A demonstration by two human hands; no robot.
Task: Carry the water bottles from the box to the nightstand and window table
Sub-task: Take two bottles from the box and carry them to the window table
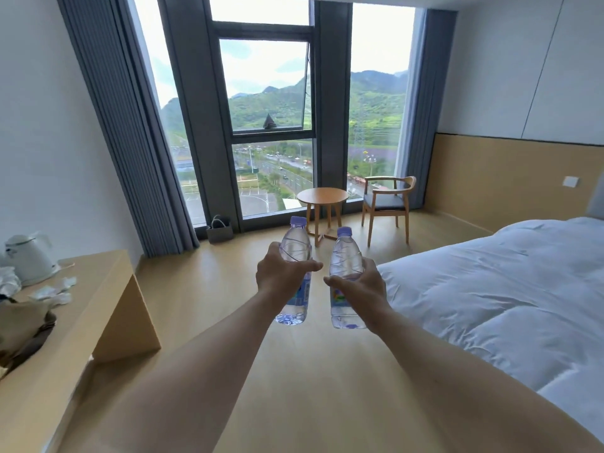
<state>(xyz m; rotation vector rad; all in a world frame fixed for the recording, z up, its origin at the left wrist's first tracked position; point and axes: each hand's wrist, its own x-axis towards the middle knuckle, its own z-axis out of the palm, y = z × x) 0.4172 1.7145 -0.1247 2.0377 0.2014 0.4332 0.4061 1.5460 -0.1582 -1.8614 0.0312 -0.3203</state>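
My left hand (277, 277) grips a clear water bottle (295, 246) with a purple cap, held upright in the air. My right hand (362, 287) grips a second clear water bottle (345, 253) of the same kind, just right of the first. Both arms are stretched forward over the wooden floor. Beyond the bottles, a small round wooden window table (322, 195) stands in front of the tall window. No box and no nightstand are in view.
A wooden chair (387, 204) stands right of the round table. A bed with a white duvet (490, 282) fills the right side. On the left a wooden desk (81, 308) holds a white kettle (27, 258) and crumpled paper. A grey bag (219, 229) sits by the curtain.
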